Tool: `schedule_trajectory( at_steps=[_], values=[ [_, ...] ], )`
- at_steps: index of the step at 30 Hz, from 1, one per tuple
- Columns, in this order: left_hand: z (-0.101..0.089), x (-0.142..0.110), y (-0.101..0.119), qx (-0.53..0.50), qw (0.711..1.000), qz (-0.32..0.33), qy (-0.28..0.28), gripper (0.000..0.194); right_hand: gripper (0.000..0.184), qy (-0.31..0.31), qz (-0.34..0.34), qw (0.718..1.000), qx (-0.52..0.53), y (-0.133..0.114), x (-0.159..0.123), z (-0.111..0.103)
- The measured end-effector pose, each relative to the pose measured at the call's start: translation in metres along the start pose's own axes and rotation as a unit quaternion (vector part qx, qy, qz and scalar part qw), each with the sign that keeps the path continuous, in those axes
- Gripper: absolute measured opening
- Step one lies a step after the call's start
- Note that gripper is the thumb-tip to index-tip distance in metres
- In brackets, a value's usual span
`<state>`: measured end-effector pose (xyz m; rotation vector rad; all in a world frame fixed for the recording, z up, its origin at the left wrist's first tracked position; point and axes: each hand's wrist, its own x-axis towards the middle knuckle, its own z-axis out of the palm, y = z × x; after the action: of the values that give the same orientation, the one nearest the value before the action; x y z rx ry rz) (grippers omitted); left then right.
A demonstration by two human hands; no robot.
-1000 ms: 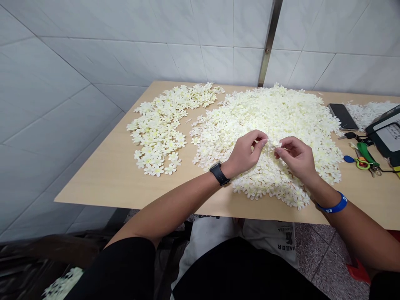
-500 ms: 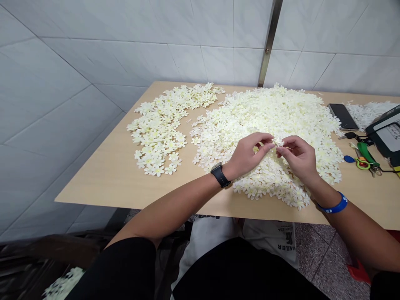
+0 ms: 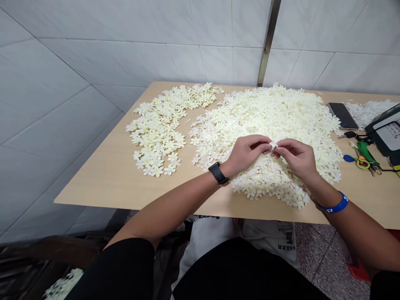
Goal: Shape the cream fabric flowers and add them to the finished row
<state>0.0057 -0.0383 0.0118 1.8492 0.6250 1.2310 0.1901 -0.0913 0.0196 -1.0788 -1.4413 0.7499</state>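
A big heap of cream-white fabric flowers (image 3: 275, 121) covers the middle of the wooden table (image 3: 106, 175). My left hand (image 3: 246, 153) and my right hand (image 3: 296, 157) meet above the heap's near part. Both pinch one small white flower (image 3: 274, 145) between their fingertips. A black watch sits on my left wrist and a blue band on my right. A flatter spread of flowers with yellow centres (image 3: 162, 125) lies to the left of the heap.
At the right lie a dark phone (image 3: 343, 115), green-handled scissors (image 3: 364, 155), a black device (image 3: 387, 133) and another white flower pile (image 3: 365, 110). Tiled walls close in behind and to the left. A white printed bag (image 3: 275, 241) sits under the table by my lap.
My two hands have drawn closer together over the heap, fingertips now meeting on the small flower. The piles have not moved.
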Motion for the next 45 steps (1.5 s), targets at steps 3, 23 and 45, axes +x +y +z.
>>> schedule_trajectory(
  at_steps=[3, 23, 45],
  values=[
    [0.001, 0.0, -0.003, -0.012, 1.0, -0.007, 0.0, 0.012, 0.012, -0.006, 0.001, 1.0, 0.001, 0.0, 0.0, 0.0],
    [-0.005, 0.004, 0.009, -0.041, 0.998, -0.002, -0.044, 0.03, 0.03, 0.022, 0.009, 0.999, -0.036, -0.003, 0.0, -0.003],
    [0.0, 0.001, 0.011, 0.041, 0.998, 0.03, -0.029, 0.018, 0.031, -0.007, -0.017, 0.998, -0.053, -0.001, 0.001, -0.004]
  ],
)
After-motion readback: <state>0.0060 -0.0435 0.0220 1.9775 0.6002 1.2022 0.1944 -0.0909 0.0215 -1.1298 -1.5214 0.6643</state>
